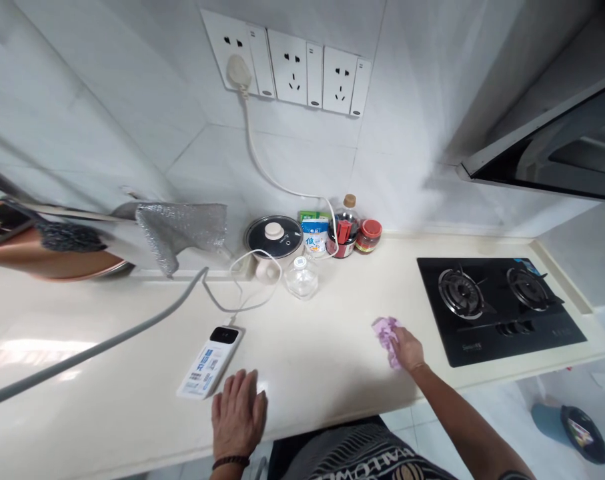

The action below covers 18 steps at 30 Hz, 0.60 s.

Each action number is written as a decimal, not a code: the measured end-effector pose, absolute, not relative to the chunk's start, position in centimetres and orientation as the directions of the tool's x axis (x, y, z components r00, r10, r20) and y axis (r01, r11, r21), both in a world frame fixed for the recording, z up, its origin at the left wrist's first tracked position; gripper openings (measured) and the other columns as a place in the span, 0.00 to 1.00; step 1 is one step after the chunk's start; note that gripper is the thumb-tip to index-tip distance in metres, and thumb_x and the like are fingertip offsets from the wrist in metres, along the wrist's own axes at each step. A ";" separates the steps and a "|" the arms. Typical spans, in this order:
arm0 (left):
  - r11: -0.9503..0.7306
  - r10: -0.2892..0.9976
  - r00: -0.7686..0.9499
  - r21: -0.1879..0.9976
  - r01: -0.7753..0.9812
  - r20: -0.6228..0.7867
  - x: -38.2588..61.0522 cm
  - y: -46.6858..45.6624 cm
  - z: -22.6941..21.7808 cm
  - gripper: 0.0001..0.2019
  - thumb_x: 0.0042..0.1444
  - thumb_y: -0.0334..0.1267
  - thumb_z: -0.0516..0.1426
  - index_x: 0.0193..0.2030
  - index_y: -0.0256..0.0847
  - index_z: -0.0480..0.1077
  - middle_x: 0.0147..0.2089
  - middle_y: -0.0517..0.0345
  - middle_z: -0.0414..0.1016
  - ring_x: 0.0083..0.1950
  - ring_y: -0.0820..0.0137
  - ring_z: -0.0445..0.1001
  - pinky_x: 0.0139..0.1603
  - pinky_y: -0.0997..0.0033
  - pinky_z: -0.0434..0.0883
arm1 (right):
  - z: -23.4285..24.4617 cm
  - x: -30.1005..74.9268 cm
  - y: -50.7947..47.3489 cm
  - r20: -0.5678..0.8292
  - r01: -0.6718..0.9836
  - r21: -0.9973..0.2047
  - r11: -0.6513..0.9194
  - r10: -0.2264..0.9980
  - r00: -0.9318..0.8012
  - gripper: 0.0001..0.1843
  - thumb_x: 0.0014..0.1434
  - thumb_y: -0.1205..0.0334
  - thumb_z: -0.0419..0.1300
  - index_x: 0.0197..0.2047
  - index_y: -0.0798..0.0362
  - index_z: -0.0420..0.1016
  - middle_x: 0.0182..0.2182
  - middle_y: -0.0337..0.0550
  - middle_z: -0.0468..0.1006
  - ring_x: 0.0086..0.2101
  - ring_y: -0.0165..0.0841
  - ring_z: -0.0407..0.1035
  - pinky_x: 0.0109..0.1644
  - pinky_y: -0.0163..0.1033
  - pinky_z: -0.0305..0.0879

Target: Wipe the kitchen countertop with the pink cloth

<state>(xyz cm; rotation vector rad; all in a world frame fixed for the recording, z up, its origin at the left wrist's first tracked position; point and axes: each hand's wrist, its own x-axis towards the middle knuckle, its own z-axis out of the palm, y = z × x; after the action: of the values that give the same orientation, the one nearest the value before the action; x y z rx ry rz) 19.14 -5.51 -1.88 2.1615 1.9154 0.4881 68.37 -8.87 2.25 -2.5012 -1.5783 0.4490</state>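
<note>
A crumpled pink-purple cloth is pressed on the pale countertop under my right hand, whose fingers are closed on it. This hand is left of the black gas stove. My left hand lies flat near the counter's front edge, fingers stretched out and holding nothing. Just beyond its fingertips, to the left, a white power bank lies on the counter with a white cable plugged into its top end.
Along the wall stand a small electric pot, a clear glass jar, a blue-white packet, a dark bottle and a red-lidded jar. A grey hose crosses the left side. The range hood overhangs the right.
</note>
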 end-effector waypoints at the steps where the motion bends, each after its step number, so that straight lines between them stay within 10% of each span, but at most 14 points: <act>1: -0.134 0.989 0.101 0.369 0.920 0.108 19.1 -5.5 -1.9 0.29 0.69 0.43 0.49 0.75 0.42 0.62 0.76 0.42 0.64 0.81 0.54 0.53 0.79 0.44 0.48 | 2.8 69.6 -8.9 -0.215 0.802 -0.252 -0.542 0.839 0.500 0.18 0.70 0.53 0.55 0.57 0.44 0.80 0.48 0.46 0.84 0.46 0.37 0.77 0.51 0.39 0.69; 8: -0.109 0.993 0.084 0.384 0.917 0.081 19.2 -5.4 -1.5 0.32 0.66 0.42 0.51 0.77 0.45 0.59 0.74 0.44 0.68 0.80 0.52 0.55 0.79 0.44 0.49 | 5.1 75.7 -4.8 -0.220 0.523 -0.137 -0.841 0.540 0.812 0.27 0.73 0.56 0.44 0.69 0.50 0.68 0.47 0.55 0.85 0.39 0.42 0.80 0.43 0.45 0.69; 18: -0.126 0.991 0.104 0.362 0.924 0.081 18.7 -5.6 -2.3 0.30 0.68 0.43 0.49 0.75 0.43 0.61 0.74 0.43 0.67 0.80 0.53 0.56 0.79 0.44 0.51 | 2.7 69.2 -3.6 -0.214 0.795 -0.330 -0.509 0.860 0.463 0.21 0.67 0.62 0.53 0.57 0.42 0.82 0.52 0.42 0.83 0.45 0.36 0.77 0.46 0.36 0.67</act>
<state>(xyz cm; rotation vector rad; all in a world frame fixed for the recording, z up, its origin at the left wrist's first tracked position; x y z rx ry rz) 18.75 -5.55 -2.25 2.1586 1.9146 0.4499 69.19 -3.55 2.66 -2.5249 -1.4453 0.5301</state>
